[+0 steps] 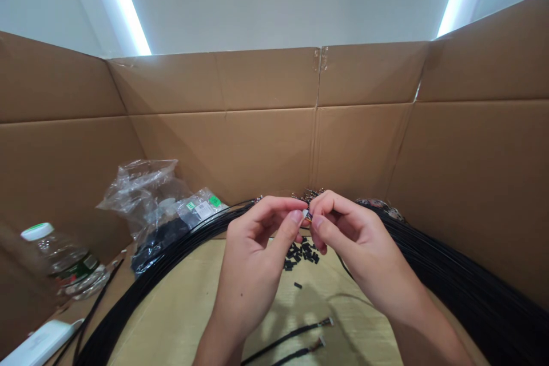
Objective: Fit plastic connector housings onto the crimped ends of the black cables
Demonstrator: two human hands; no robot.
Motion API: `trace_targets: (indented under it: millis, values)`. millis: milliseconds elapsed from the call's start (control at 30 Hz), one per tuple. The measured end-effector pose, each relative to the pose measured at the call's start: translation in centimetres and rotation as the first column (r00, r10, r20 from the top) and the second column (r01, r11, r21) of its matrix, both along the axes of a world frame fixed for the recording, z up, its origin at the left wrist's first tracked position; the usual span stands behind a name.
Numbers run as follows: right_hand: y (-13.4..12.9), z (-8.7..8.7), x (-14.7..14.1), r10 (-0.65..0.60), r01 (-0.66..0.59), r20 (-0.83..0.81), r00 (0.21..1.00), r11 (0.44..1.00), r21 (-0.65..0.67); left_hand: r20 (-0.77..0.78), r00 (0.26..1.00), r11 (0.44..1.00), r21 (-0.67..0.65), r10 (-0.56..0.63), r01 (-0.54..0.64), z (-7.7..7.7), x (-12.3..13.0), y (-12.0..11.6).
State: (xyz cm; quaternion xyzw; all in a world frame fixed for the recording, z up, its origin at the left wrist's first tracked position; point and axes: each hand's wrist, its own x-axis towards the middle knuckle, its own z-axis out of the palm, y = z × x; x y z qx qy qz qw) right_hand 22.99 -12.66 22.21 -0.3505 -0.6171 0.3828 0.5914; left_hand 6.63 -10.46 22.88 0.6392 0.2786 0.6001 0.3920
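Both hands meet over the middle of the table. My left hand [261,257] pinches a small white connector [305,214] between thumb and forefinger. Thin coloured wires [309,217] run from it into the closed fingertips of my right hand [349,240]. A black cable [344,267] trails down below the right hand. Beneath the hands lies a scatter of small black plastic pieces [303,253], with one single piece [298,285] nearer to me. At the front, two black cables [295,333] end in white connectors with coloured wires. The fingers partly hide the held connector.
Thick bundles of black cable [171,251] curve along both sides of the yellowish board [171,309]. At left are a plastic bottle [71,263], clear bags [150,189] and a white box-like object [40,343]. Tall cardboard walls [266,148] enclose the table.
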Motion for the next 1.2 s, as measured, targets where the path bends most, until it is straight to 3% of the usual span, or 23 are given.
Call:
trace_targets:
  millis: [400, 1200]
  values:
    - [0.49, -0.17, 0.46, 0.141, -0.166, -0.157, 0.978, 0.973, -0.158, 0.016, 0.997, 0.997, -0.033, -0.07, 0.071, -0.18, 0.05, 0.17]
    - [0.24, 0.39, 0.46, 0.194, -0.245, -0.227, 0.954, 0.945, -0.218, -0.007, 0.991, 0.991, -0.035, -0.133, 0.132, 0.07, -0.01, 0.17]
